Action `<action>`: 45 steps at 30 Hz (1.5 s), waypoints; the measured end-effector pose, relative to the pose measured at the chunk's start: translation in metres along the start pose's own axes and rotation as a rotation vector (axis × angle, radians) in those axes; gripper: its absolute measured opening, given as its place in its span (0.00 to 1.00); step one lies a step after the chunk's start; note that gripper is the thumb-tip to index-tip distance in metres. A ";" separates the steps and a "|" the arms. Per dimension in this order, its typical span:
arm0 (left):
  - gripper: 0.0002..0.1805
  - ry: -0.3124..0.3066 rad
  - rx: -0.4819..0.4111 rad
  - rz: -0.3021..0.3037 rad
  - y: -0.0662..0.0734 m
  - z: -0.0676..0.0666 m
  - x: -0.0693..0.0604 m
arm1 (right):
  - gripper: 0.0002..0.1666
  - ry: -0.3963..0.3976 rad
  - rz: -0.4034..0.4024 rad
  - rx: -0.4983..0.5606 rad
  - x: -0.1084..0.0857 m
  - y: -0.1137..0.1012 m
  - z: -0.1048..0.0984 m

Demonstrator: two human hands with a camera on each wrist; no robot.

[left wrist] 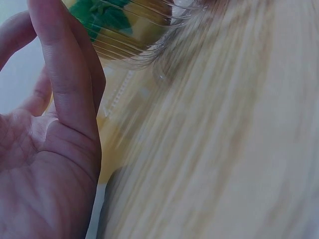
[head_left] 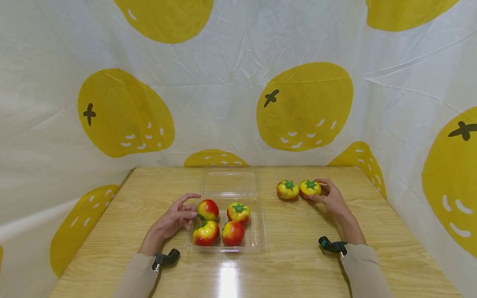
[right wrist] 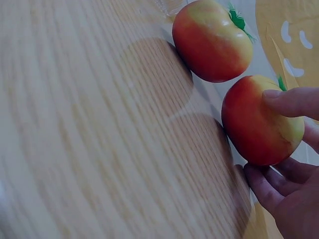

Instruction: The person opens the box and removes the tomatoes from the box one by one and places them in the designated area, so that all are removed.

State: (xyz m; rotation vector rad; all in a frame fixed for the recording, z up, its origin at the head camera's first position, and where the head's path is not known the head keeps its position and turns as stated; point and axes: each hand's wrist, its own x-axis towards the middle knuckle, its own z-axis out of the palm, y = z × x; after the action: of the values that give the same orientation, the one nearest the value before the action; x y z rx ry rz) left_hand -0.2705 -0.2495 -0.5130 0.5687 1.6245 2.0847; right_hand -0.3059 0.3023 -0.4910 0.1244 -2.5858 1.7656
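A clear plastic box (head_left: pixel 257 231) with its lid (head_left: pixel 231 183) folded back holds several red-and-yellow tomatoes, among them a front-left one (head_left: pixel 206 233) and a back-right one (head_left: pixel 239 212). Beside its left wall is my left hand (head_left: pixel 173 217), fingers loosely bent, holding nothing; the left wrist view shows the palm (left wrist: pixel 55 149) near the ribbed wall. On the table's back right, my right hand (head_left: pixel 332 198) grips a tomato (head_left: pixel 310 189), (right wrist: pixel 261 119) between thumb and fingers. Just left of it sits another tomato (head_left: pixel 287 190), (right wrist: pixel 212 42), green leaf upward.
The wooden table (head_left: pixel 298 265) ends at the back against a white curtain (head_left: pixel 216 103) printed with large yellow fruits, which also hangs along both sides. A black wrist camera (head_left: pixel 166 259) sits on the left sleeve, another (head_left: pixel 333 246) on the right.
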 end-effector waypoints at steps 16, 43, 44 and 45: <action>0.30 -0.005 0.005 0.001 -0.002 -0.002 0.000 | 0.46 -0.022 0.025 -0.025 -0.003 -0.001 -0.002; 0.29 -0.015 -0.006 0.010 0.000 0.000 -0.001 | 0.46 -0.041 0.037 -0.046 -0.004 -0.003 -0.004; 0.29 -0.012 -0.006 0.009 0.000 0.000 -0.001 | 0.46 -0.042 0.034 -0.046 -0.004 -0.002 -0.004; 0.29 -0.010 -0.006 0.007 0.000 0.000 -0.001 | 0.46 -0.043 0.030 -0.044 -0.004 -0.001 -0.004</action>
State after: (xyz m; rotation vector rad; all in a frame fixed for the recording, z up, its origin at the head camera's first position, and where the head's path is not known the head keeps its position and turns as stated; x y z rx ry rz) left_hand -0.2698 -0.2500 -0.5133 0.5830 1.6121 2.0882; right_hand -0.3021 0.3057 -0.4884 0.1245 -2.6684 1.7328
